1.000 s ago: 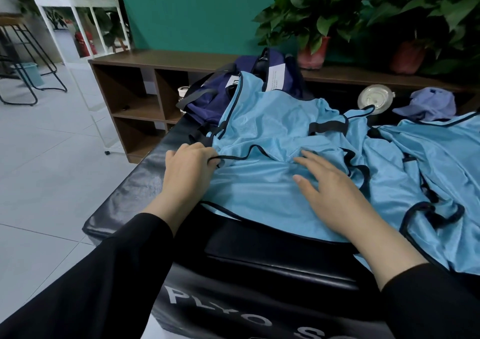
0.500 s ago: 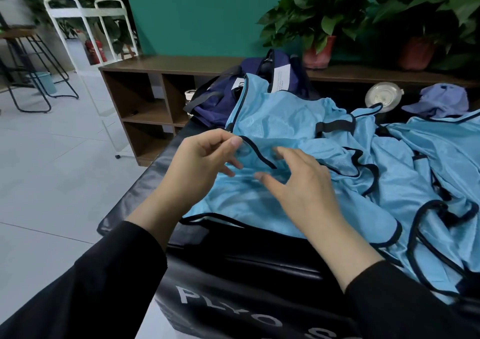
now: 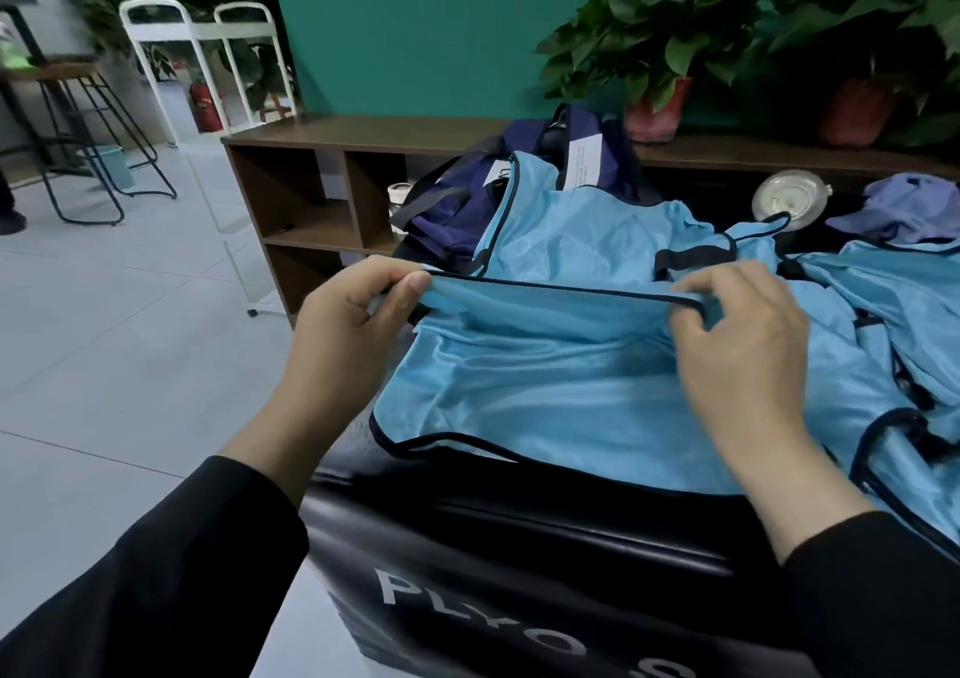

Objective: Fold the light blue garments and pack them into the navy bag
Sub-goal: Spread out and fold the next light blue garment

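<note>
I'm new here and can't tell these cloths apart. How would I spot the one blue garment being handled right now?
Start at the big black padded box with white lettering in the foreground. Several light blue garments lie across its top; the one meant is the nearest light blue garment, at the box's left end. Unlike the others, its dark-trimmed edge is lifted and stretched taut between the left hand and the right hand.

Likely a gym or studio lounge: a black padded plyo box lettered "PLYO" is seen in front. A teal wall, potted plants on a low wooden shelf unit, bar stools and a grey tiled floor are seen behind.
</note>
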